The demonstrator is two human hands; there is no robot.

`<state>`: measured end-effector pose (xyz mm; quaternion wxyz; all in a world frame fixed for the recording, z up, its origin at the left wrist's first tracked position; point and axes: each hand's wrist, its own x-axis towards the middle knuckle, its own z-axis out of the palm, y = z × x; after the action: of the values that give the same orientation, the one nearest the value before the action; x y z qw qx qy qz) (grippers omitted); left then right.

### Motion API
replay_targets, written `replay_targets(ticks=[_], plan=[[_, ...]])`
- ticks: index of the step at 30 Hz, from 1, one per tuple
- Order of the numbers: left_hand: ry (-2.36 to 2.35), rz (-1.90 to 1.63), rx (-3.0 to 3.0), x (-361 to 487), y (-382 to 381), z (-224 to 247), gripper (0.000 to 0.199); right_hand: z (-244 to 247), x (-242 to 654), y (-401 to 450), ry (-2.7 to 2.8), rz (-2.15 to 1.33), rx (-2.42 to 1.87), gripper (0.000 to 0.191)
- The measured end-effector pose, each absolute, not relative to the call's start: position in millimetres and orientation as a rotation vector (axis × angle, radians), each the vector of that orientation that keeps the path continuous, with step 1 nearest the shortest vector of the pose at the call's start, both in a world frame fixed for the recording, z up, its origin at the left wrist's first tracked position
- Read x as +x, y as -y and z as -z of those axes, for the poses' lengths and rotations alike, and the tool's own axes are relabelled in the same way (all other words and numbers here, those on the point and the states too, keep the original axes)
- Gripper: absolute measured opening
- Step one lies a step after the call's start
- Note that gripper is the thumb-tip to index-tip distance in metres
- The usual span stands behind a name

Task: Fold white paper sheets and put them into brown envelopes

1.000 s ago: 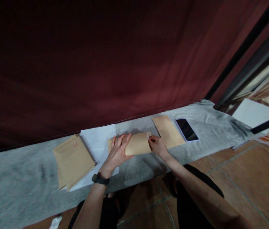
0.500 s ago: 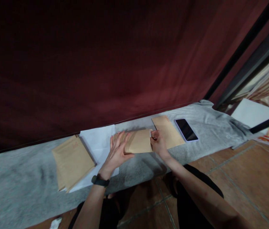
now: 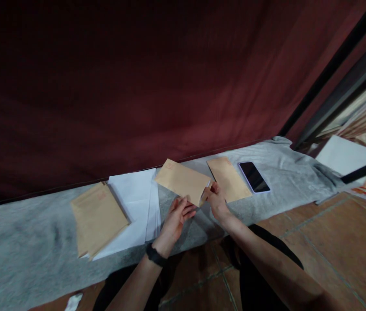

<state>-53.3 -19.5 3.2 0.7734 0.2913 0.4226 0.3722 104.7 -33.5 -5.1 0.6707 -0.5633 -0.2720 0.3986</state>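
A brown paper envelope (image 3: 183, 178) is held tilted above the grey cloth, its open end towards my right hand. My left hand (image 3: 174, 219) grips the envelope's near edge, some fingers reaching underneath. At the right end, my right hand (image 3: 218, 202) pinches the edge by the opening, where a sliver of white shows inside. Just right of it, another brown envelope (image 3: 230, 179) lies flat on the cloth. To the left are white paper sheets (image 3: 134, 190), partly under a pile of brown envelopes (image 3: 100, 216).
A phone (image 3: 254, 176) with a dark screen lies right of the flat envelope. Grey cloth (image 3: 33, 242) covers the long narrow surface, backed by a dark red curtain (image 3: 170, 86). Dark poles (image 3: 325, 73) stand at right. The floor is tiled (image 3: 338, 242).
My left hand has moved from the envelope's top to its near edge. The envelope's left end has swung up and away, and more of the white sheets shows. My right hand stays at the opening.
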Motion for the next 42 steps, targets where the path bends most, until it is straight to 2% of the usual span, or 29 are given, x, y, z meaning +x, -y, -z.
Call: replay_targets(ticks=[4, 10, 14, 18, 21, 23, 28, 33, 39, 42], plan=[[-0.864, -0.86, 0.534, -45.3, 14.1, -2.1, 0.041, 1.3, 98.6, 41.7, 0.646, -1.027, -1.23, 0.031], [-1.034, -0.892, 0.842, -59.0, -5.8, 0.8, 0.026, 1.4, 112.8, 47.2, 0.626, -1.183, -1.342, 0.034], [-1.183, -0.825, 0.993, -66.6, -16.5, 6.9, 0.03, 14.2, 121.7, 47.5, 0.734, -1.254, -1.411, 0.032], [-1.285, -0.76, 1.159, -71.1, -22.0, 11.8, 0.04, 26.9, 128.7, 47.4, 1.036, -0.947, -1.603, 0.026], [-1.367, -0.647, 1.312, -74.1, -21.7, 12.4, 0.048, 28.0, 130.0, 48.9, 1.374, -0.584, -1.671, 0.029], [-1.393, -0.536, 1.411, -75.9, -21.1, 11.7, 0.051, 26.2, 126.4, 50.3, 1.587, -0.475, -1.643, 0.032], [-1.482, -0.391, 1.61, -80.5, -19.6, 6.4, 0.056, 24.9, 111.2, 53.3, 1.989, -0.386, -1.551, 0.042], [-1.663, -0.365, 2.191, -86.9, -7.3, 2.4, 0.057, 27.3, 109.9, 54.2, 2.172, -0.324, -1.622, 0.047], [-1.109, -0.378, 2.551, -94.2, 4.2, 10.2, 0.061, 29.8, 114.1, 52.4, 2.223, -0.315, -1.612, 0.049], [-1.073, -0.302, 2.572, -98.7, 3.9, 9.8, 0.055, 31.4, 119.0, 52.3, 2.261, -0.325, -1.581, 0.053]])
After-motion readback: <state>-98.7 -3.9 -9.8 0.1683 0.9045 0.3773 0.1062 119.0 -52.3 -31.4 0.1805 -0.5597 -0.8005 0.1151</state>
